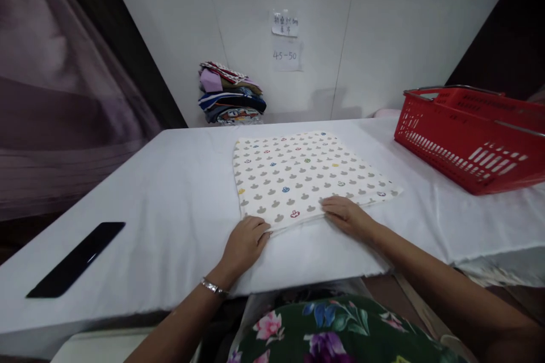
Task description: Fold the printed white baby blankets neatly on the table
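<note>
A white cloth (pixel 293 173) with a print of grey and coloured mushroom shapes lies flat on the table, folded in layers along its near edge. At its near left corner, my left hand (pixel 249 238) has its fingers closed on the fabric. My right hand (pixel 348 216) holds the near edge farther right, fingers together on top of the cloth. Both thumbs are mostly hidden. A silver bracelet (pixel 214 287) circles my left wrist.
The table (pixel 170 193) has a white cover. A red plastic basket (pixel 468 136) with metal handles stands at the right. Folded clothes (pixel 232 93) are stacked at the back against the wall, left of two paper notes (pixel 286 55). A black flat object (pixel 79 258) lies at the left.
</note>
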The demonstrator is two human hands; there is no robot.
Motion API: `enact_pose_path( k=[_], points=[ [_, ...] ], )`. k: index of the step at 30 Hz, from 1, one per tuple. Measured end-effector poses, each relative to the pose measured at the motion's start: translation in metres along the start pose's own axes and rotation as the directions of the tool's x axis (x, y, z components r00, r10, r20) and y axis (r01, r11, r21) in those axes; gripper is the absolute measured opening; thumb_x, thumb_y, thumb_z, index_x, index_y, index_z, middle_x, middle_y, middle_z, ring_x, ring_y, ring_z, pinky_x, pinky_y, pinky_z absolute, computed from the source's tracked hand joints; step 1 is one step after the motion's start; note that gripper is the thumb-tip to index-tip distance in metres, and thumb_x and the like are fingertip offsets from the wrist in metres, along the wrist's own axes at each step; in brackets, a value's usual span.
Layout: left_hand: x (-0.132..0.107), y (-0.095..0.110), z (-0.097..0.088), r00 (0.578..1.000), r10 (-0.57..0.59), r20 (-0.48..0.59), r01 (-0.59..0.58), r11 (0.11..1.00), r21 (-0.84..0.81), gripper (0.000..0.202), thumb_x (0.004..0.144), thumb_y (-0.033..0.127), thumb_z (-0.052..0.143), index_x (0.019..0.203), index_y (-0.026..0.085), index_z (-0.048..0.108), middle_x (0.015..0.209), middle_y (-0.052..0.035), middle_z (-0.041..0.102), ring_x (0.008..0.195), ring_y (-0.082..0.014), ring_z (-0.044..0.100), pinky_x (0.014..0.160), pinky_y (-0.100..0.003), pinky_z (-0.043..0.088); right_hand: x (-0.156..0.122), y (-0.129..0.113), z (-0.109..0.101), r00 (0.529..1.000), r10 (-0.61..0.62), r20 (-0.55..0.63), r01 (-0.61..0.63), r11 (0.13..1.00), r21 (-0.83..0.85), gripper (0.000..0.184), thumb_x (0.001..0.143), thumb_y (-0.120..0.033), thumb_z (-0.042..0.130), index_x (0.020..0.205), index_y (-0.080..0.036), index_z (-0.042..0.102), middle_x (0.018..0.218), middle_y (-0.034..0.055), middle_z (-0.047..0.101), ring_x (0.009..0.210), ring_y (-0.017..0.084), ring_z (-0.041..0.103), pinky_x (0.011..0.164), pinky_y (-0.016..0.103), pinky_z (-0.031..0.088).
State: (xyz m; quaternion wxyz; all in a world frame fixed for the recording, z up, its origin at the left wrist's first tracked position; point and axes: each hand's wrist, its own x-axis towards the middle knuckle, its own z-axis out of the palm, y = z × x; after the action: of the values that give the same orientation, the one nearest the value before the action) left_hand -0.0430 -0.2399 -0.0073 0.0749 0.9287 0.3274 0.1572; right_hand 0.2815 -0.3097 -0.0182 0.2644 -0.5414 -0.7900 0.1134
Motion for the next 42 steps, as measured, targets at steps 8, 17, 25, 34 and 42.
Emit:
enact_pose_path(
  k=[8, 17, 25, 34, 42],
  points=[
    [-0.020, 0.001, -0.005, 0.984, -0.180, -0.011, 0.181, 0.982, 0.058, 0.036, 0.073, 0.001, 0.042, 0.096, 0.021, 0.063, 0.095, -0.0044, 0.060, 0.092, -0.0199, 0.049, 0.082, -0.036, 0.042, 0.012, -0.008, 0.016, 0.982, -0.187, -0.029, 0.179, 0.965, -0.190, 0.030, 0.092, -0.026, 0.041, 0.110, -0.023, 0.064, 0.104, 0.0105, 0.061, 0.092, 0.022, 0.057, 0.079, 0.039, 0.046],
    [-0.043, 0.003, -0.006, 0.925, -0.366, -0.104, 0.355, 0.928, -0.111, 0.033, 0.070, 0.001, 0.042, 0.090, 0.022, 0.058, 0.094, -0.0036, 0.057, 0.093, -0.0184, 0.049, 0.081, -0.032, 0.042, 0.009, -0.002, 0.026, 0.961, -0.271, -0.056, 0.252, 0.940, -0.229, 0.030, 0.089, -0.032, 0.047, 0.116, -0.026, 0.059, 0.113, 0.0099, 0.060, 0.100, 0.023, 0.057, 0.082, 0.038, 0.050],
    [-0.044, 0.008, -0.003, 0.807, -0.570, -0.153, 0.566, 0.821, -0.074, 0.010, 0.073, 0.013, 0.048, 0.077, 0.021, 0.045, 0.083, -0.0006, 0.052, 0.080, -0.0160, 0.049, 0.069, -0.028, 0.037, 0.049, -0.055, 0.049, 0.909, -0.417, 0.032, 0.417, 0.899, -0.131, 0.037, 0.090, -0.029, 0.047, 0.126, -0.022, 0.051, 0.129, 0.0099, 0.052, 0.120, 0.024, 0.045, 0.099, 0.043, 0.039],
    [-0.024, 0.009, -0.001, 0.779, -0.615, -0.121, 0.619, 0.785, -0.010, 0.019, 0.068, 0.008, 0.047, 0.081, 0.022, 0.041, 0.083, -0.0001, 0.051, 0.081, -0.0160, 0.049, 0.068, -0.026, 0.034, 0.086, -0.115, 0.081, 0.960, -0.255, 0.114, 0.266, 0.959, -0.098, 0.015, 0.084, -0.020, 0.051, 0.097, -0.019, 0.057, 0.100, 0.0082, 0.057, 0.092, 0.022, 0.050, 0.077, 0.037, 0.042],
    [-0.026, 0.008, -0.004, 0.704, -0.698, -0.132, 0.685, 0.717, -0.130, 0.015, 0.068, 0.011, 0.048, 0.075, 0.022, 0.040, 0.073, 0.0027, 0.051, 0.068, -0.0136, 0.048, 0.060, -0.024, 0.030, 0.055, -0.133, 0.095, 0.899, -0.432, 0.072, 0.411, 0.889, 0.201, 0.020, 0.087, -0.015, 0.039, 0.093, -0.018, 0.058, 0.091, 0.0067, 0.059, 0.088, 0.019, 0.050, 0.080, 0.033, 0.044]
  ],
)
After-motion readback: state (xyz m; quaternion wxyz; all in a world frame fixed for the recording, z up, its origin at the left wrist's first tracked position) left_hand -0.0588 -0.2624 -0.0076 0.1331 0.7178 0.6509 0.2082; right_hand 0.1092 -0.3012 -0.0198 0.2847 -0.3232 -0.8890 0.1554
